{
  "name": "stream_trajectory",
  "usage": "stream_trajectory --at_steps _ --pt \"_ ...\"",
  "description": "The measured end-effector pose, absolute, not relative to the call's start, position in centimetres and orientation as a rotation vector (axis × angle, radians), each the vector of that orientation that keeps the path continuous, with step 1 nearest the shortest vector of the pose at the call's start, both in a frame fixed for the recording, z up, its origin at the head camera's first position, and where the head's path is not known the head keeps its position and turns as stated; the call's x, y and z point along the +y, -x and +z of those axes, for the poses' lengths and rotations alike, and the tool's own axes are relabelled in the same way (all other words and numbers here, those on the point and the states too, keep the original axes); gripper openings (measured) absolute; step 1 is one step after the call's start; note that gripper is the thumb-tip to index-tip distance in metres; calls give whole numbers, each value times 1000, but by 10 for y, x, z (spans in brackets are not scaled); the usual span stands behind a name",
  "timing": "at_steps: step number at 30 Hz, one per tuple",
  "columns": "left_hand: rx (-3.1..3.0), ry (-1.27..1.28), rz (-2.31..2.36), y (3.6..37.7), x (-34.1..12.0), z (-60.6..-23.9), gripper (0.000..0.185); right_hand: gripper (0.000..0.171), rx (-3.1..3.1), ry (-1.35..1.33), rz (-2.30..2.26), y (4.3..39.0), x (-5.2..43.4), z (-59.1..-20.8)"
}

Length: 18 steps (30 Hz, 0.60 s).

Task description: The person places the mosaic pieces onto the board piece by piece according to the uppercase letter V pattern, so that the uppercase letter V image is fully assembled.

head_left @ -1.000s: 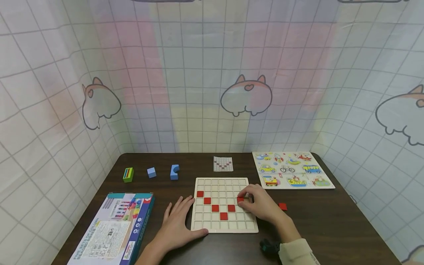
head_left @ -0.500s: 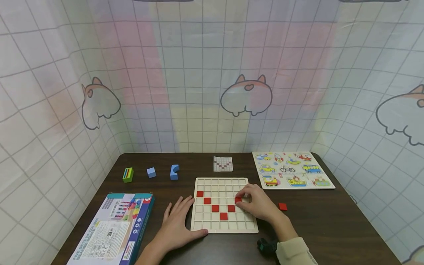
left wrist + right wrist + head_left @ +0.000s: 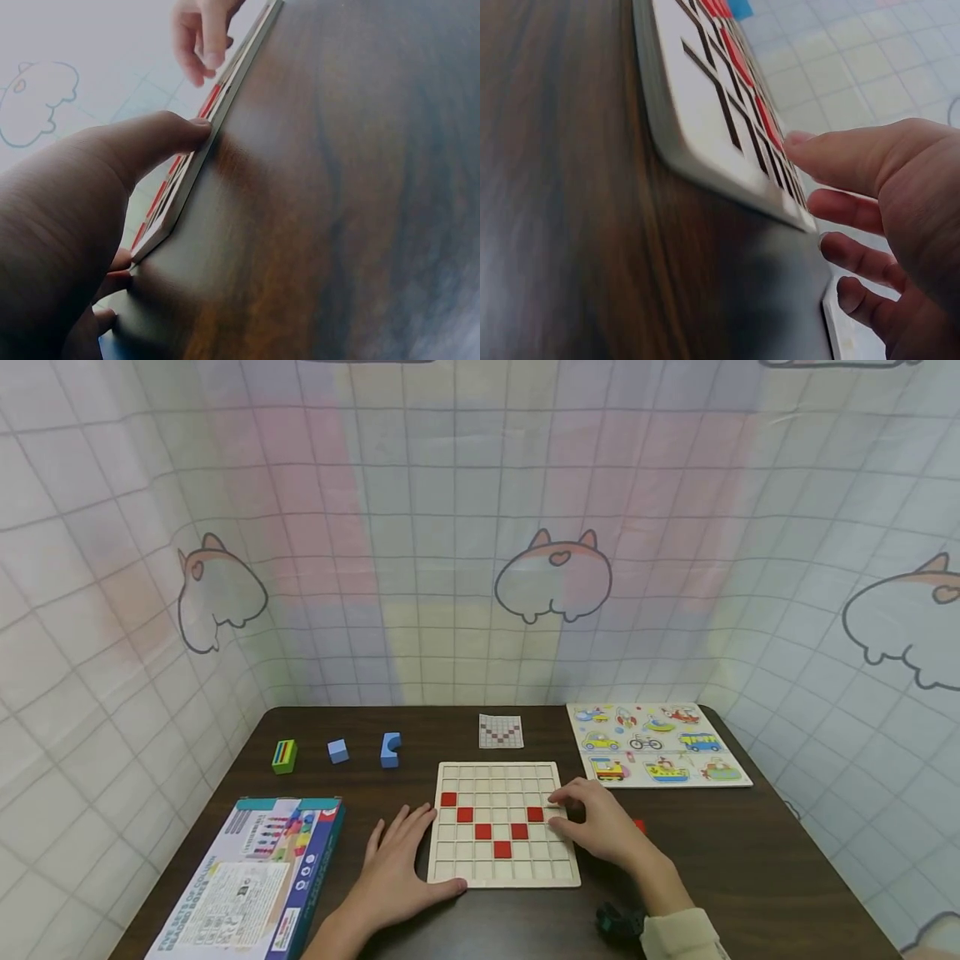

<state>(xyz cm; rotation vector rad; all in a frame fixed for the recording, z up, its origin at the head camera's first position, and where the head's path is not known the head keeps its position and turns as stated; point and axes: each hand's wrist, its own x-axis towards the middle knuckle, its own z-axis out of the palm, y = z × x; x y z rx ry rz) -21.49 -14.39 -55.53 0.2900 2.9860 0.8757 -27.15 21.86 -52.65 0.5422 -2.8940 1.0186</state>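
A wooden grid board (image 3: 501, 882) lies at the table's middle, with several red tiles (image 3: 482, 831) set in a V. My left hand (image 3: 400, 853) lies flat on the table at the board's left side. Its thumb (image 3: 176, 129) touches the board's (image 3: 225, 90) front left edge. My right hand (image 3: 596, 825) rests at the board's right side, fingers relaxed and holding nothing, fingertips beside the rightmost red tile (image 3: 535, 814). The right wrist view shows those fingers (image 3: 832, 154) at the board's (image 3: 690, 127) edge. A loose red tile (image 3: 639, 825) peeks out behind my right hand.
A small pattern card (image 3: 501, 731) lies behind the board. A vehicle puzzle (image 3: 657, 744) fills the back right. A green striped block (image 3: 284, 756) and two blue blocks (image 3: 337, 750) (image 3: 390, 749) sit at the back left. A printed box (image 3: 251, 885) lies front left.
My right hand has let go of the rightmost red tile, which now lies in its cell, and has drawn back a little to the right. My left hand has stayed put.
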Motion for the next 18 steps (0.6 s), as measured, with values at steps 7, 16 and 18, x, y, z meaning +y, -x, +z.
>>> stream_trajectory --at_steps 7,16,18 --pt "2991 -290 874 216 -146 -555 127 32 -2862 -508 893 264 246 -528" --pt "2990 -291 862 215 -146 -556 127 41 -2934 -418 863 250 294 -526" --pt "2990 -290 863 215 -146 -557 127 42 -2965 -394 878 248 302 -526"
